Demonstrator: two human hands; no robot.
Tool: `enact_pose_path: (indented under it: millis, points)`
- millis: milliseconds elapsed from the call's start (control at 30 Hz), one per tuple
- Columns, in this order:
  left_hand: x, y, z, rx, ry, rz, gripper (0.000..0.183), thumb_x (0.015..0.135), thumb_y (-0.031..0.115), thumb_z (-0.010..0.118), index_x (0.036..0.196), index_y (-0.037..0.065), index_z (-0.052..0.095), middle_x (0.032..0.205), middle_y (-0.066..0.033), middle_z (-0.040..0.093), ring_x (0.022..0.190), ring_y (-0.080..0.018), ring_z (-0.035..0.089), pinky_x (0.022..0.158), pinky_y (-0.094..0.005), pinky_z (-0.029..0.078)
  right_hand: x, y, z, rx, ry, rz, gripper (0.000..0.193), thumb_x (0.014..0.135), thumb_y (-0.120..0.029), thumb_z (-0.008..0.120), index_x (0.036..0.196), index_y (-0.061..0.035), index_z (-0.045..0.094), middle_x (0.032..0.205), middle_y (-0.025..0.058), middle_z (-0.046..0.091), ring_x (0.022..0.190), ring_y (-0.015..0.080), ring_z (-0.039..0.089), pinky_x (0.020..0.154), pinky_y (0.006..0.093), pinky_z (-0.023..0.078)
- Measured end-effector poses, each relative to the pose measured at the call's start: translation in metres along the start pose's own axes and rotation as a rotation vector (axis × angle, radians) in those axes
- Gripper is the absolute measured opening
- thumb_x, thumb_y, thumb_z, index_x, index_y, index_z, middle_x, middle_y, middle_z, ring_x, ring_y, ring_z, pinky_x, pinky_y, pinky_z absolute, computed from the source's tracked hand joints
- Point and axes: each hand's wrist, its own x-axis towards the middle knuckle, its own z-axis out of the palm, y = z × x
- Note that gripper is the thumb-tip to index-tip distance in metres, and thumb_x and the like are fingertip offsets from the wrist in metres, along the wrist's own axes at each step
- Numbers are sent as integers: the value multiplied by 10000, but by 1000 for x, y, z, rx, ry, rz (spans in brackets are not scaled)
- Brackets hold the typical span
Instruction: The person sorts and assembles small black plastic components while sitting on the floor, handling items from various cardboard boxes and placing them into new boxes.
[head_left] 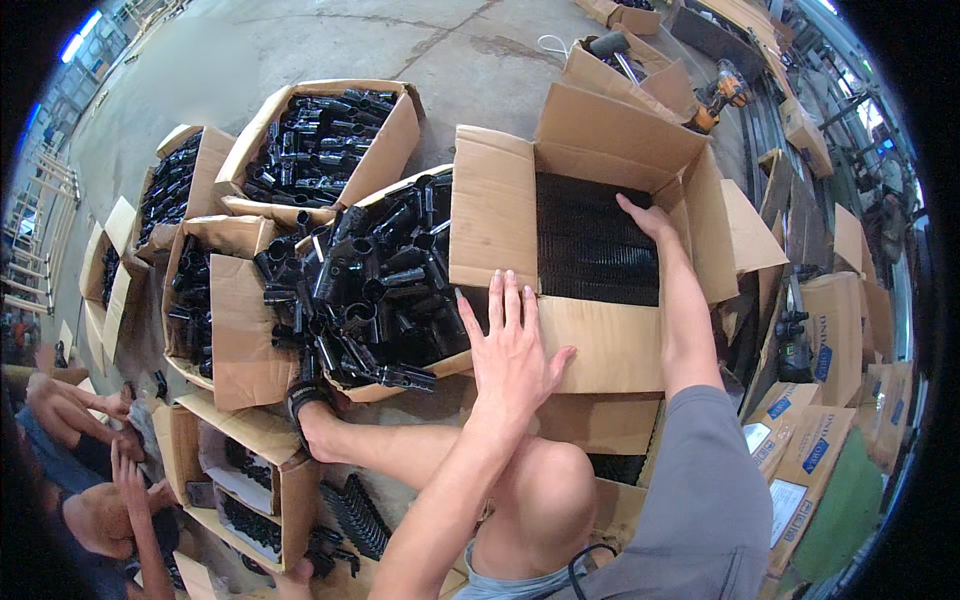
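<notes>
A cardboard box (560, 118) stands in front of me with its flaps folded out. Tightly packed rows of black parts (596, 240) fill it; their exact kind is too small to tell. My left hand (512, 340) lies open, fingers spread, at the corner where the left and near flaps meet. Inside the box, my right hand (650, 216) rests at the right side of the rows, fingers apart and nothing visibly gripped. Left of this box is a carton heaped with loose black tube-shaped pieces (375, 270).
More cartons of black tubular parts (325, 140) stand to the left. A small divided box (295, 500) sits near my outstretched leg. Taped cartons (810, 440) and a cordless drill (722, 95) are on the right. Another person's hand (128, 478) shows at lower left.
</notes>
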Motion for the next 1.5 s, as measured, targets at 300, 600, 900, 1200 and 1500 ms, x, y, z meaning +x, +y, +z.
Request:
enact_pose_path:
  millis: [300,600,900,1200,1500]
  points:
    - [4,3,-1,42,-59,9,951,795,546,717,1463,-66,427,1596,-287,254,1526,-418,151,1181,-683,94,-9,-14,16,103,105,33,1038,642,-549,836,1372,116,518,1504,275,446,1404,330,457,1173,374,342]
    - [5,3,3,-25,-53,22,958,790,517,745,1462,-80,414,1594,-292,252,1520,-432,161,1186,-675,96,10,-3,-5,-173,1,-53,938,676,-582,758,1297,103,601,1419,279,540,1325,353,544,1112,391,429]
    - [4,-1,3,12,-57,30,950,803,541,724,1458,-79,424,1590,-301,253,1518,-436,164,1187,-667,114,7,-19,-13,-298,-63,-78,937,663,-601,756,1277,94,621,1380,275,575,1288,351,578,1073,394,464]
    - [4,1,5,11,-65,44,945,820,552,704,1463,-78,417,1595,-304,240,1514,-449,168,1189,-655,126,15,-14,-11,-376,-96,-90,958,677,-581,748,1315,112,578,1422,292,524,1337,349,530,1115,388,419]
    - [8,-2,-1,17,-40,13,960,790,543,737,1452,-77,424,1582,-310,270,1502,-443,212,1174,-672,159,46,-11,15,-373,6,-171,957,647,-568,770,1305,104,590,1366,297,577,1304,364,559,1081,406,452]
